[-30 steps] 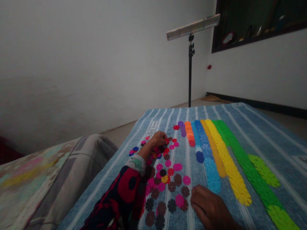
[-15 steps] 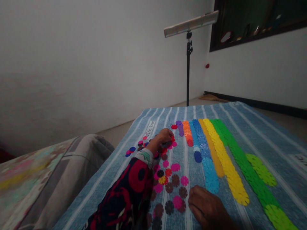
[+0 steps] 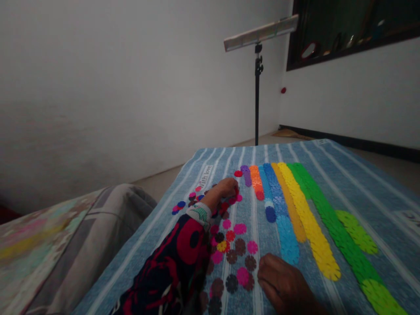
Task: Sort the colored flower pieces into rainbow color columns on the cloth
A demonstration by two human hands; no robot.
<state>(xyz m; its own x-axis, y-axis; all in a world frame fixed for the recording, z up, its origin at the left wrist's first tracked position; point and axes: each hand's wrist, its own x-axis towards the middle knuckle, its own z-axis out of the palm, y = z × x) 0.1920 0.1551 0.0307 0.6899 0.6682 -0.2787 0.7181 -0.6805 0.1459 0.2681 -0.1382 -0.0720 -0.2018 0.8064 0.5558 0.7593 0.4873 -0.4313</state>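
Flower-shaped notched plastic discs lie over a blue striped cloth (image 3: 183, 218). My left hand (image 3: 226, 188) reaches far across it, fingertips pinched down at a red disc (image 3: 236, 192) among loose red and pink ones. Its wrist and patterned sleeve cover part of the scattered discs. Near the front, my right hand (image 3: 282, 280) rests on the cloth with fingers curled together; whether anything is inside them is hidden. Just left of it lie a brown disc (image 3: 250, 263) and a magenta disc (image 3: 243, 276). A single red disc (image 3: 238, 173) sits beyond my left fingertips.
Overlapping disc rows run to the right: purple (image 3: 246, 176), orange (image 3: 256, 178), blue (image 3: 278, 199), yellow (image 3: 311, 232) and green (image 3: 341, 236). A lamp stand (image 3: 257, 100) rises behind the cloth-covered surface. Grey fabric (image 3: 108, 227) lies at the left.
My left hand has shifted very slightly to the right and down, fingertips still at the red discs. My right hand has not visibly moved.
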